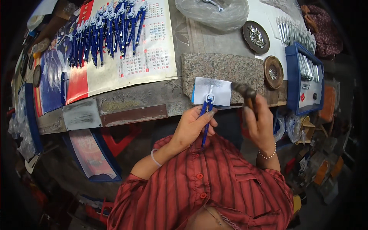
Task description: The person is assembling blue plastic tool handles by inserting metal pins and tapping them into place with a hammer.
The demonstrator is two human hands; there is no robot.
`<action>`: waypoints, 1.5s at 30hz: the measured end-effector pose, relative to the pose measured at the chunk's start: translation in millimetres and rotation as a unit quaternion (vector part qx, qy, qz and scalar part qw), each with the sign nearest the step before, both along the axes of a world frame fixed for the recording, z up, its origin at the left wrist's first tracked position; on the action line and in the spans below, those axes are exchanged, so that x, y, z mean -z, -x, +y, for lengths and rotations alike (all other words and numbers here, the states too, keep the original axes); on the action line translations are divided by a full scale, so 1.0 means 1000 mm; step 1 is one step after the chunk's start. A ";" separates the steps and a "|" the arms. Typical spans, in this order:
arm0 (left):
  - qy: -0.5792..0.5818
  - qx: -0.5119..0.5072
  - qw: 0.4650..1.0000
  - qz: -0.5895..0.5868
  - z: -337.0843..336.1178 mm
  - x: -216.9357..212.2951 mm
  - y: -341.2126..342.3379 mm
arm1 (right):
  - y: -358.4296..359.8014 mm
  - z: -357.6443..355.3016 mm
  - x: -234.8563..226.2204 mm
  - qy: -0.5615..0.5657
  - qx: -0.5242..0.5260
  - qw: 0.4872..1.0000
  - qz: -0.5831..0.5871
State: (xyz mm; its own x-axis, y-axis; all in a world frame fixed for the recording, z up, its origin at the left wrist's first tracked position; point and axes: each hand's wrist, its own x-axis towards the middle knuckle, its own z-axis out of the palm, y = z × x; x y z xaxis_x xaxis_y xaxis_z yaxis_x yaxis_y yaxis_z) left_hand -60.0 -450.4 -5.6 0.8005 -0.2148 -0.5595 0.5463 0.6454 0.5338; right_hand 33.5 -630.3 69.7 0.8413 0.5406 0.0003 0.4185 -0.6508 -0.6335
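Fingers of the left hand (193, 124) pinch a blue compass (207, 111) by its legs, its metal head lying on a white paper slip (220, 92) atop the granite block (222, 69); the right hand (260, 122) is clenched round a hammer (245, 92), its head just beside the slip; a red-and-white calendar sheet (149, 57) lies to the left under a row of blue compasses (107, 30); a blue tray (303, 76) of metal parts sits right; a clear plastic bag (212, 13) lies beyond the block.
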 end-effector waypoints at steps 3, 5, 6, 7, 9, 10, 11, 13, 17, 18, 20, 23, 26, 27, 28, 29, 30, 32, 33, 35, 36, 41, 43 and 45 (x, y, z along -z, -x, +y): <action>-0.007 -0.017 1.000 -0.005 -0.002 -0.002 0.000 | 0.014 0.007 -0.008 -0.035 -0.077 0.996 0.026; 0.003 -0.021 1.000 -0.004 -0.003 0.000 0.000 | 0.022 0.012 -0.011 -0.043 -0.081 0.996 0.004; 0.012 -0.024 1.000 -0.005 -0.003 0.001 0.001 | 0.023 0.012 -0.015 -0.043 -0.083 0.996 0.005; 0.012 -0.024 1.000 -0.003 -0.002 0.002 0.001 | 0.024 0.014 -0.021 -0.001 -0.103 0.995 0.005; 0.004 -0.008 1.000 -0.019 -0.001 0.004 0.002 | 0.026 0.015 -0.016 0.041 -0.123 0.992 0.007; 0.006 -0.009 1.000 -0.021 -0.002 0.007 0.002 | 0.025 0.015 -0.002 0.049 -0.139 0.989 0.011; 0.020 -0.019 0.999 -0.022 -0.002 0.010 0.003 | 0.024 0.016 0.005 0.058 -0.155 0.986 0.014; 0.035 -0.030 0.999 -0.022 -0.003 0.010 0.003 | 0.023 0.016 0.003 0.041 -0.162 0.986 0.010; 0.006 -0.020 1.000 -0.020 -0.002 0.004 0.001 | 0.020 0.017 -0.009 0.020 -0.137 0.990 -0.008; 0.012 -0.022 1.000 -0.018 -0.001 0.004 0.001 | 0.020 0.018 -0.016 0.009 -0.126 0.991 -0.041; 0.005 -0.022 1.000 -0.013 0.001 0.001 0.002 | 0.028 0.014 -0.034 0.054 -0.101 0.993 0.016; 0.002 -0.015 0.999 -0.033 -0.001 0.006 0.002 | 0.029 0.029 -0.038 0.192 -0.156 0.968 -0.041; 0.003 -0.017 0.999 -0.040 -0.003 0.009 0.002 | 0.014 0.023 0.007 0.076 -0.184 0.980 0.004; 0.003 -0.017 1.000 -0.025 -0.003 0.010 0.001 | 0.011 0.022 0.005 0.055 -0.181 0.982 -0.001; 0.004 -0.017 1.000 -0.020 -0.002 0.007 0.005 | 0.015 0.021 0.001 0.032 -0.176 0.984 0.002; 0.009 -0.021 0.999 -0.029 -0.001 0.004 0.002 | 0.019 0.014 -0.001 0.034 -0.177 0.984 0.003; 0.015 -0.025 0.999 -0.037 0.001 0.003 0.001 | 0.026 0.002 -0.005 0.049 -0.152 0.987 0.025; 0.013 -0.014 1.000 -0.010 0.001 0.004 0.000 | 0.026 0.005 -0.010 0.059 -0.128 0.989 0.050; 0.012 -0.001 1.000 0.015 0.000 0.004 0.001 | 0.025 0.015 -0.013 0.095 -0.138 0.983 0.068; 0.007 -0.011 1.000 -0.015 0.000 0.008 0.001 | 0.017 0.039 -0.026 0.175 -0.148 0.968 0.100; -0.001 -0.023 0.999 -0.045 0.000 0.009 0.001 | 0.019 0.027 0.005 0.084 -0.155 0.983 0.043; -0.008 -0.025 0.998 -0.052 -0.002 0.008 0.000 | 0.013 0.032 -0.016 0.091 -0.161 0.980 0.071; 0.012 -0.040 0.998 -0.057 -0.003 0.009 0.002 | 0.015 0.032 -0.007 0.087 -0.165 0.981 0.050; -0.009 -0.022 0.998 -0.053 -0.001 0.008 0.003 | 0.020 0.030 0.002 0.086 -0.166 0.982 0.030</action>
